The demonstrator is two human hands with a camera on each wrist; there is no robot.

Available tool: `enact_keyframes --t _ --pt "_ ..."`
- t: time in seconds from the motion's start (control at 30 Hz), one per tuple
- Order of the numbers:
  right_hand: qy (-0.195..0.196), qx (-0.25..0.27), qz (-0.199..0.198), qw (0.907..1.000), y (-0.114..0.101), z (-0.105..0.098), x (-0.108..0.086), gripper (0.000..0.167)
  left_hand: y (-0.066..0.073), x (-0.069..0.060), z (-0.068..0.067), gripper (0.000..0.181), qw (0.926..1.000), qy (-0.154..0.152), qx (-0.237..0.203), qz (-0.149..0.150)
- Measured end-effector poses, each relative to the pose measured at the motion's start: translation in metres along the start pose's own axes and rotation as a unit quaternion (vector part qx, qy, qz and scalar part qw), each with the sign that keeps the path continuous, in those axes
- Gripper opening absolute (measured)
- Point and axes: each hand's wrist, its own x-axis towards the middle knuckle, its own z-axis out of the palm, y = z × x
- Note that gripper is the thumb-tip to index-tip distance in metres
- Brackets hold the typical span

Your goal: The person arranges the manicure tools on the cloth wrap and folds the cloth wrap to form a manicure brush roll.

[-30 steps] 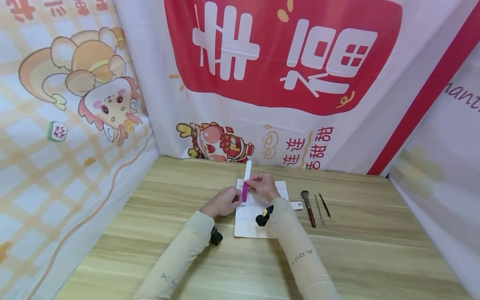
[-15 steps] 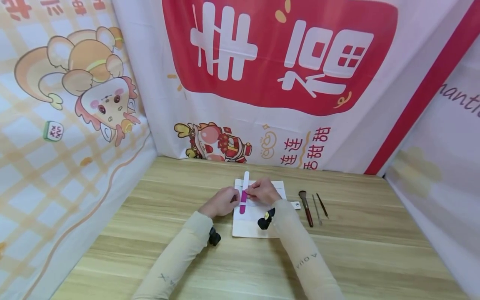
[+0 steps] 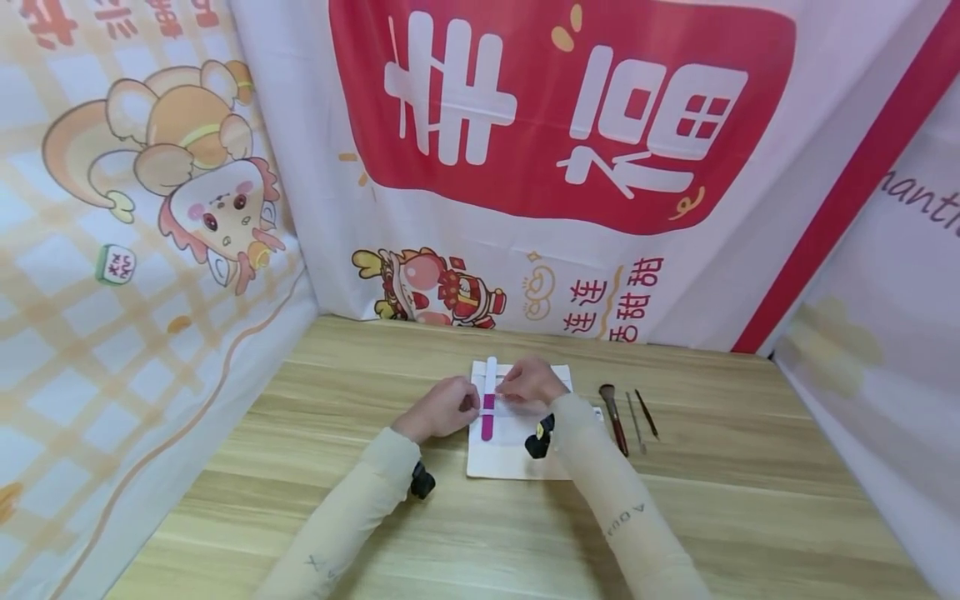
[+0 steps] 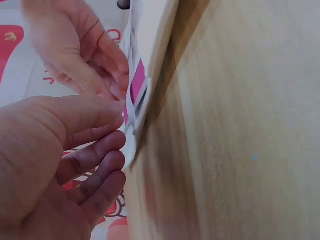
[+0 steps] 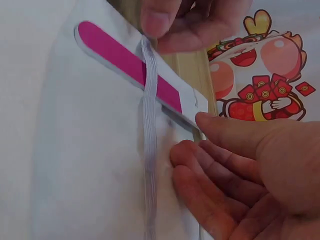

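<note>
A pink-and-white nail file (image 3: 488,427) lies on an opened white cloth case (image 3: 513,463). A white elastic band (image 5: 150,130) crosses over the pink part of the file in the right wrist view. My left hand (image 3: 444,407) pinches the band by its left end, close to the case's edge. Just right of the file is my right hand (image 3: 534,382); its thumb (image 5: 220,131) is at the file's white end, and the fingers below are loosely bent, apart from the thumb. Whether the thumb touches the file cannot be told.
Right of the case lie a makeup brush (image 3: 617,421) with a dark red handle, a thin grey tool (image 3: 636,423) and a thin dark tool (image 3: 647,414). A printed cloth (image 3: 450,208) hangs behind the wooden table (image 3: 360,533).
The nail file has slid toward the person, and its pink end now sticks out below the elastic band. My right hand has come away from it slightly; my left hand stays at the band.
</note>
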Motion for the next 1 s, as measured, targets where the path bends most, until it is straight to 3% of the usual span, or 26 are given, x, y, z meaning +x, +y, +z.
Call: enact_keyframes --t 0.07,0.2,0.43,0.53,0.77,1.0 --pt "0.028 -0.022 -0.022 0.9991 -0.001 -0.003 0.006 0.017 0.001 -0.006 -0.003 0.006 0.9999 -0.007 0.004 0.010" --pt "0.065 -0.017 -0.065 0.9956 -0.001 -0.007 0.016 0.027 0.005 -0.020 -0.007 0.003 0.9982 -0.040 0.012 0.043" --pt "0.040 -0.032 -0.130 0.9902 0.001 0.000 0.025 0.050 0.013 -0.036 -0.005 0.003 0.9920 -0.084 0.023 0.091" --pt "0.022 -0.052 -0.146 0.9876 0.003 0.006 0.027 0.050 0.014 -0.037 -0.003 0.005 0.9905 -0.083 0.030 0.106" --pt "0.018 -0.097 -0.181 0.9785 0.007 0.016 0.031 0.023 0.014 -0.035 0.003 0.004 0.9907 -0.075 0.023 0.112" --pt "0.014 -0.098 -0.190 0.9767 0.003 0.018 0.026 0.047 0.010 -0.036 0.005 0.012 0.9916 -0.072 0.017 0.106"
